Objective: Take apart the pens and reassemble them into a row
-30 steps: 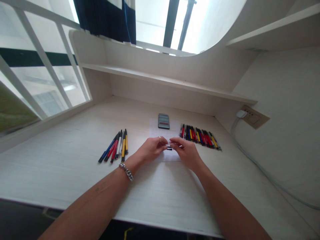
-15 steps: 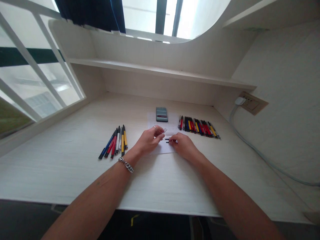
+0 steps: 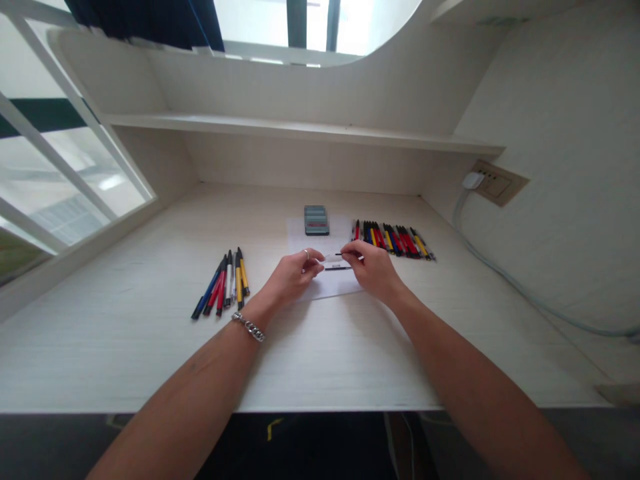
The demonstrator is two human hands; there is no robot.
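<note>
My left hand [image 3: 294,275], a ring on one finger, pinches a small clear piece that looks like a pen barrel [image 3: 330,258]. Close beside it, my right hand [image 3: 371,265] grips a thin black pen part [image 3: 339,254] whose tip points left toward the clear piece. Whether the two pieces touch is too small to tell. Under the fingertips, another slim dark pen part [image 3: 337,268] lies across a sheet of white paper [image 3: 333,287]. My fingers hide parts of all these pieces.
Several pens lie in a loose group [image 3: 220,283] on the left of the white desk [image 3: 320,360]. A long row of colourful pens [image 3: 395,240] lies to the right. Behind the paper sits a small grey-blue box [image 3: 317,220]. A plugged-in cable [image 3: 480,250] runs down the right wall.
My right hand has brought the black part up and left, beside the clear piece in my left hand. The clear piece has turned closer to level. The camera view has shifted slightly.
</note>
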